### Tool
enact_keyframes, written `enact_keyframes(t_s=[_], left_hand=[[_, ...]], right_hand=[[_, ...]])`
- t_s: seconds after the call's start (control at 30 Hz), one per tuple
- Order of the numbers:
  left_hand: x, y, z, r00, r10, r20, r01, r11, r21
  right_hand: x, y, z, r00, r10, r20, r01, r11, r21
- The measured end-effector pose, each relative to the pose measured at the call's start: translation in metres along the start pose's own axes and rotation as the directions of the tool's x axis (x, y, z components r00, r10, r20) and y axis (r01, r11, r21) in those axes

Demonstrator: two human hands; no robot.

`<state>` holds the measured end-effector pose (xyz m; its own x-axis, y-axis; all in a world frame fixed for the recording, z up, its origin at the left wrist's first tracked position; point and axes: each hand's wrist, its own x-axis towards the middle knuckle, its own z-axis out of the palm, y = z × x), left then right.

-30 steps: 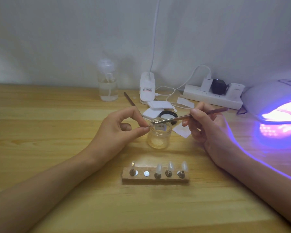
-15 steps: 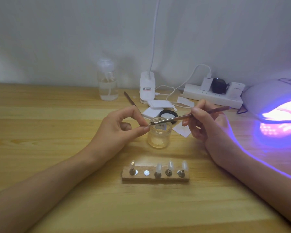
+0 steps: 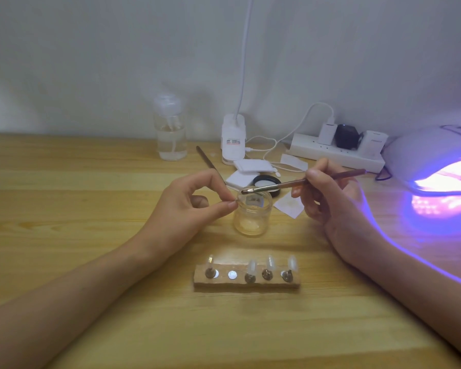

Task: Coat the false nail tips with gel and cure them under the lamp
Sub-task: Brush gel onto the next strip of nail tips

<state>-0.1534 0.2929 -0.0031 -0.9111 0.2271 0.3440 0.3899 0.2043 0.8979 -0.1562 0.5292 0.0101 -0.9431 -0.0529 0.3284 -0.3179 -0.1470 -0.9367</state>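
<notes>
Left hand has thumb and forefinger pinched tight on something tiny right at the rim of the jar. It's too small to make out properly, but one metal spot on the block is bare, so I'd bet it's a tip pulled off its peg. Holding it over the open jar makes sense to me: short trip for the gel, and drips go back in.

Right hand holds the brush like a pencil, fingers curled round the reddish handle behind the metal ferrule. The flat bristle end sits just beside the pinched tip, above the jar mouth.

The jar is a squat clear glass one with pale, thick-looking gel low inside. The block is rough wood and sits closest to the person. Four frosted, translucent tips stand upright on little pegs along it.

The lamp is a smooth white dome at the right edge, already glowing purple and spilling light over the wooden counter and the right forearm. It's near enough to reach, which I'd guess is the point. Can't tell which tips are coated yet.
</notes>
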Motion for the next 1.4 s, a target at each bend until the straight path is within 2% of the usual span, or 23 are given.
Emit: enact_keyframes(t_s=[0.07,0.2,0.33,0.43,0.57,0.7,0.83,0.97,1.1,1.27,1.4], left_hand=[[0.0000,-0.0006,0.0001,1.000,0.002,0.000,-0.002,1.000,-0.004],[-0.0004,-0.0002,0.0001,1.000,0.004,-0.001,-0.004,1.000,0.001],[-0.0007,-0.0001,0.0002,1.000,0.005,0.000,-0.005,1.000,-0.001],[-0.0002,0.0002,0.0003,1.000,0.003,-0.001,-0.003,1.000,-0.005],[0.0000,-0.0005,0.0002,1.000,-0.001,0.002,0.001,1.000,-0.006],[-0.0006,-0.0005,0.0000,1.000,-0.001,0.000,0.001,1.000,0.006],[-0.0004,-0.0005,-0.0001,1.000,-0.004,0.000,0.004,1.000,0.011],[-0.0012,-0.0001,-0.0004,1.000,0.003,0.007,-0.003,1.000,0.008],[-0.0020,0.0011,-0.0001,1.000,0.004,0.003,-0.004,1.000,0.007],[-0.0032,0.0034,0.0009,1.000,-0.005,-0.004,0.005,1.000,0.006],[-0.0032,0.0034,0.0005,1.000,-0.010,0.001,0.010,1.000,0.007]], right_hand=[[-0.0001,0.0005,0.0010,1.000,0.000,0.014,0.001,1.000,-0.028],[0.0017,0.0016,-0.0010,0.997,0.044,-0.064,-0.045,0.999,-0.010],[0.0010,0.0021,0.0006,1.000,0.003,0.004,-0.003,1.000,-0.021],[0.0020,0.0023,-0.0010,0.998,0.041,-0.047,-0.042,0.999,-0.014],[0.0006,0.0018,-0.0001,1.000,-0.022,0.018,0.022,1.000,-0.007],[0.0011,0.0031,-0.0013,0.999,0.032,-0.040,-0.033,0.999,-0.009],[0.0014,0.0021,-0.0003,1.000,-0.004,0.011,0.004,1.000,0.005],[0.0016,0.0026,-0.0017,0.998,0.049,-0.039,-0.050,0.999,-0.014],[0.0002,0.0010,0.0001,1.000,-0.019,0.019,0.019,1.000,-0.009],[0.0010,0.0018,-0.0013,0.999,0.006,-0.040,-0.006,1.000,-0.013],[0.0009,0.0018,0.0002,1.000,-0.005,0.011,0.005,1.000,-0.025]])
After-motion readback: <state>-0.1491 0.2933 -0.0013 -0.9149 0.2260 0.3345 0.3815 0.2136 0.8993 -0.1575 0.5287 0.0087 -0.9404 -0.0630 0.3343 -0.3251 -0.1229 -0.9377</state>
